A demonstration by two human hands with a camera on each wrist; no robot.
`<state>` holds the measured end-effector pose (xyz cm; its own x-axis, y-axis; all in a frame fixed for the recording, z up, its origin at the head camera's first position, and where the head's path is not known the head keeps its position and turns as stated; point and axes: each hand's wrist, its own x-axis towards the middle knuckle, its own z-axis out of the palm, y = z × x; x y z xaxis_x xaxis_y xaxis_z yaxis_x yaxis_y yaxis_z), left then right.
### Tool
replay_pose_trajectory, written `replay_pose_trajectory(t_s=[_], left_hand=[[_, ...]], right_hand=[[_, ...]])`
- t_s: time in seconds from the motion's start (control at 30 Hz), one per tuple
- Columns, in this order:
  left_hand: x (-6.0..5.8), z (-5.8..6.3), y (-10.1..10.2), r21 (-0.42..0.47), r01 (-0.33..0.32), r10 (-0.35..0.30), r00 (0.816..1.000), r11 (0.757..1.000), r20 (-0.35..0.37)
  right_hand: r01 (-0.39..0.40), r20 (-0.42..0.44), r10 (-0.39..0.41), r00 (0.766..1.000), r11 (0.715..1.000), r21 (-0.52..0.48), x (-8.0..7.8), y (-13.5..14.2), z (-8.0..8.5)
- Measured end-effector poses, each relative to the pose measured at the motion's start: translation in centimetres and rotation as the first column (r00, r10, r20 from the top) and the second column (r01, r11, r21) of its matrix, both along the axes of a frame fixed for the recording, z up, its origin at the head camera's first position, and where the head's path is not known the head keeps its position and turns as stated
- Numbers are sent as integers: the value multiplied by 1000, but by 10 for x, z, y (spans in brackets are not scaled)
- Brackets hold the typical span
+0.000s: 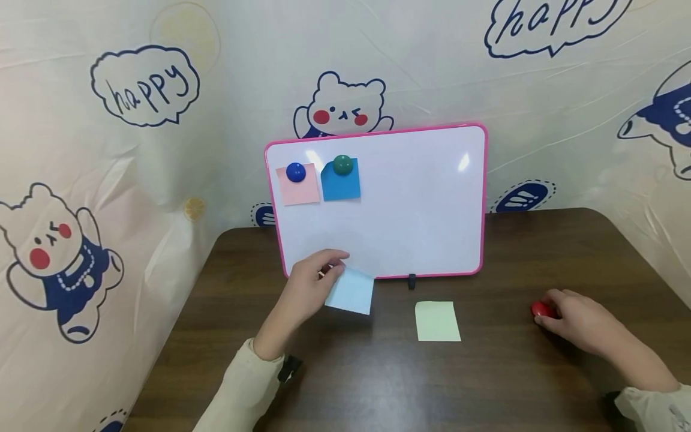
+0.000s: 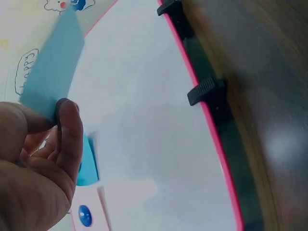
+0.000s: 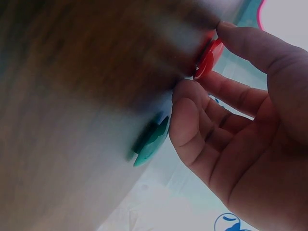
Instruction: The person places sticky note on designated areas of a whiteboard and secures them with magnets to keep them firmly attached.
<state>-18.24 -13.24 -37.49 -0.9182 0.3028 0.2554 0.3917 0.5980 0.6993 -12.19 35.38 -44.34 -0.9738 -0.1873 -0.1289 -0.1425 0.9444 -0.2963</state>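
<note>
My left hand (image 1: 308, 285) pinches a light blue sticky note (image 1: 352, 291) by its upper left corner, in front of the lower edge of a pink-framed whiteboard (image 1: 421, 204). In the left wrist view the note (image 2: 55, 62) sticks out from between thumb and fingers. Over at the right of the table, my right hand (image 1: 585, 321) holds a round red magnet (image 1: 542, 309) between thumb and fingertips. The right wrist view has this red magnet (image 3: 210, 58) at the tabletop, and a green magnet (image 3: 153, 143) beside the fingers.
A pink note (image 1: 302, 193) under a blue magnet (image 1: 296, 173) and a darker blue note (image 1: 341, 191) under a green magnet (image 1: 342, 165) hang on the board's upper left. A pale green note (image 1: 438, 321) lies on the brown table (image 1: 378, 384). Black clips (image 2: 207, 91) grip the board's bottom edge.
</note>
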Motion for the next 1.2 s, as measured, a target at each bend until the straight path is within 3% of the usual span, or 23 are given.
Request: replay_pose_trajectory(t_s=[0.27, 0.5, 0.7, 0.97, 1.2], left_hand=[[-18, 3, 15, 189, -90, 77, 994, 978, 78], [-36, 9, 31, 201, -178, 183, 983, 963, -8], [-51, 16, 44, 214, -218, 232, 972, 952, -44], [-71, 32, 63, 221, -224, 249, 964, 949, -93], [-89, 44, 76, 238, -246, 279, 954, 940, -113]], right_hand=[[-3, 8, 4, 1000, 1000, -19, -1, 2, -2], [-11, -16, 11, 1000, 1000, -15, 0, 2, -3], [-41, -46, 40, 998, 999, -11, -1, 0, 1], [-56, -74, 53, 996, 997, -47, -9, -14, 27], [-25, -68, 16, 998, 991, -130, -20, -35, 57]])
